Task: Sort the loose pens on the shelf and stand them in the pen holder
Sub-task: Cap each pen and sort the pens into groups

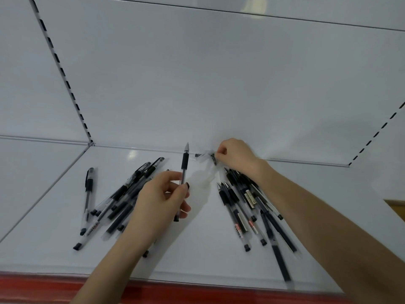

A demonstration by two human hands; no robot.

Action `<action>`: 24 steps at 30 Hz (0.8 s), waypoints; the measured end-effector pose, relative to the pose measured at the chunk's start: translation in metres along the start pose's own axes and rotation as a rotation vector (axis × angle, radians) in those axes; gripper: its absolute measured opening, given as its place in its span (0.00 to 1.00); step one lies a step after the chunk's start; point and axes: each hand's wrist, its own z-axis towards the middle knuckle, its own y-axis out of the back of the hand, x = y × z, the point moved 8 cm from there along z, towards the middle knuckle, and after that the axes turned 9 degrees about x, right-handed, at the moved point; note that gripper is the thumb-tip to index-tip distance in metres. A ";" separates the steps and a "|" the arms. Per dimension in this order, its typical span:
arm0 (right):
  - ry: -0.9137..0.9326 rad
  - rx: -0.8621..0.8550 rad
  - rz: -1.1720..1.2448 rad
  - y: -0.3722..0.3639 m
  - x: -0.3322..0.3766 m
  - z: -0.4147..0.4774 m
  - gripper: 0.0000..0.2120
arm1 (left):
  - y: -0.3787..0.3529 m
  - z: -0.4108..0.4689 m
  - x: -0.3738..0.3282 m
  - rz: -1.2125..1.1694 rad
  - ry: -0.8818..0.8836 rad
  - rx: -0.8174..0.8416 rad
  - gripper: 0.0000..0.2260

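Observation:
My left hand [161, 199] pinches a clear pen with a black grip [184, 166], holding it upright with its tip up, above the white shelf [197, 249]. My right hand [234, 153] reaches to the back of the shelf and pinches a small clear pen cap with a black clip [213, 158]; the cap is blurred. A pile of black and clear pens [122, 198] lies at the left, partly under my left hand. Another bundle of pens [245, 207] lies at the right, partly hidden by my right forearm. No pen holder is in view.
The white back wall [197, 84] rises behind the shelf, with slotted uprights at left [63, 75] and right [377, 133]. A single pen [87, 194] lies apart at far left. A red strip [65, 288] runs along the shelf's front edge.

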 end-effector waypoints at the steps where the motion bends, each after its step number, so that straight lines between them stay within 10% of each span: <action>1: 0.002 0.005 -0.006 0.000 -0.001 0.000 0.10 | 0.001 -0.001 -0.001 0.001 0.000 -0.005 0.10; 6: 0.011 -0.058 0.148 0.013 -0.007 -0.008 0.08 | 0.002 -0.001 -0.004 -0.008 -0.003 -0.009 0.11; 13: 0.162 -0.228 1.141 0.070 0.011 -0.051 0.04 | -0.012 0.004 -0.028 -0.014 -0.117 0.029 0.09; 24: 0.290 -0.297 1.221 0.093 0.034 -0.086 0.03 | -0.021 -0.004 -0.054 0.074 -0.232 0.035 0.08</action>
